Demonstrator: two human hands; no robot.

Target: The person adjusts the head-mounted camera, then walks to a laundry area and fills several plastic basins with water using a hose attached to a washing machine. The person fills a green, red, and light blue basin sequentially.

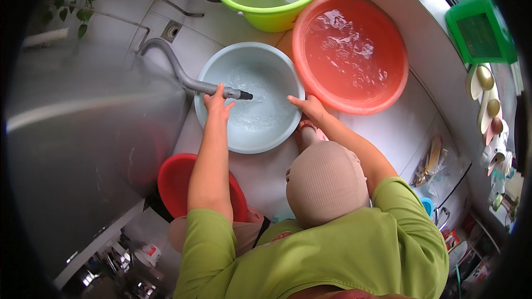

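Observation:
A pale blue plastic basin (291, 133) stands on the floor before me with some rippling water in it. Over its left rim runs a grey corrugated drain hose (183, 72), its black end piece (246, 95) pointing into the basin. My left hand (217, 101) holds the hose near that end, a finger across the top and the thumb below. On the basin's right side, my right hand (311, 107) grips the rim with the thumb inside; its other fingers are partly hidden behind the rim.
A coral-red basin (305, 79) and a lime-green basin (266, 10) hold water at the right and back. A red tub (174, 174) sits beside my left forearm. The grey appliance panel (95, 124) fills the left side. A floor drain (171, 30) lies behind the hose.

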